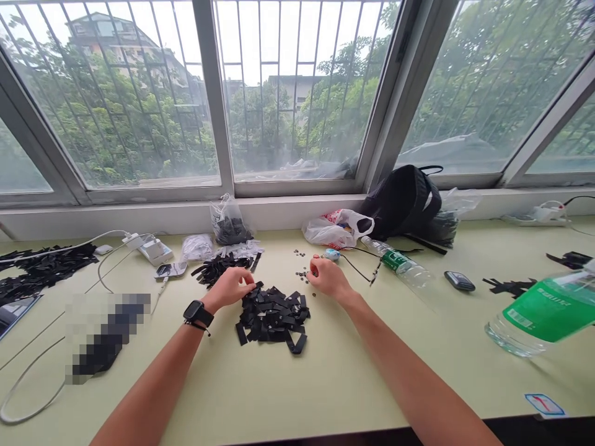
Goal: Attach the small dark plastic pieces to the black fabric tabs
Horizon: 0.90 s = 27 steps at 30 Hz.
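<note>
- Black strips (276, 316) are heaped loosely mid-desk (325, 390), right in front of the person, a few poking out at the near edge.
- Left grip (231, 288): thumb and finger curled in with their tips together at the pile's far left corner. Can't tell if a strip is pinched in there.
- Right grip (328, 277): fingers bunched over the small dark bits (304, 274), just beyond the pile on the right. Can't tell if it's got one.
- More of those bits lie loose a little farther back.
- Watch (199, 314) on the left wrist, fwiw.
- Behind the left grip: a second heap (216, 271) of black strips, with a clear bag (230, 228) of dark stuff behind it.
- Back right: white bag (330, 230) next to a black backpack (402, 201), plus a bottle (398, 262) lying on its side.
- Far right: big bottle (539, 316), green label.
</note>
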### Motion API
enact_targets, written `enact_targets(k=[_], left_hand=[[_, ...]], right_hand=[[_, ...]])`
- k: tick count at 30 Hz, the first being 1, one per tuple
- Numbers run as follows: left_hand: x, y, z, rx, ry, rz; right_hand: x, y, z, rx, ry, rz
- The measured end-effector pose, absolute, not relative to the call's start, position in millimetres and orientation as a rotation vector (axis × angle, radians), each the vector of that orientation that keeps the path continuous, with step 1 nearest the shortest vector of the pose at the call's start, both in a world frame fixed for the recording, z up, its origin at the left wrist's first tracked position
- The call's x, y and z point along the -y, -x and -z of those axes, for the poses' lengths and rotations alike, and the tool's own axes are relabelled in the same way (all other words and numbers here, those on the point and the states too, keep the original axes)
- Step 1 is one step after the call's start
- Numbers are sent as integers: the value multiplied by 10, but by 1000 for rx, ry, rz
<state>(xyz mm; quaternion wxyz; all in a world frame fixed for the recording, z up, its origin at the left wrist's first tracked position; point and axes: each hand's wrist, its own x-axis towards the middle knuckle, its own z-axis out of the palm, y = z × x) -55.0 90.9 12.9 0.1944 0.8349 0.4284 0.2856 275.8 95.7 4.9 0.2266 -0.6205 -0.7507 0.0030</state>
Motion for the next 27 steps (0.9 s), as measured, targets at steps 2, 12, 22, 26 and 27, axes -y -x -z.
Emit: enact_targets(k=[2, 12, 22, 26, 27], left_hand=[[-926, 565, -123, -1201, -2305, -791], [-946, 615, -153, -1152, -2173, -831], [-1001, 626, -117, -1101, -2058, -898], [-1004, 639, -130, -1101, -2040, -924], [-1004, 642, -133, -1097, -2030, -933]], right_hand=[[-956, -2754, -45, 2063, 1709, 1], [-922, -2766, -175, 2136, 1464, -373], [-762, -2876, -486, 2308, 1288, -1449], [-796, -2874, -404, 2365, 1276, -1462], [-811, -2888, -386, 2372, 1277, -1453]])
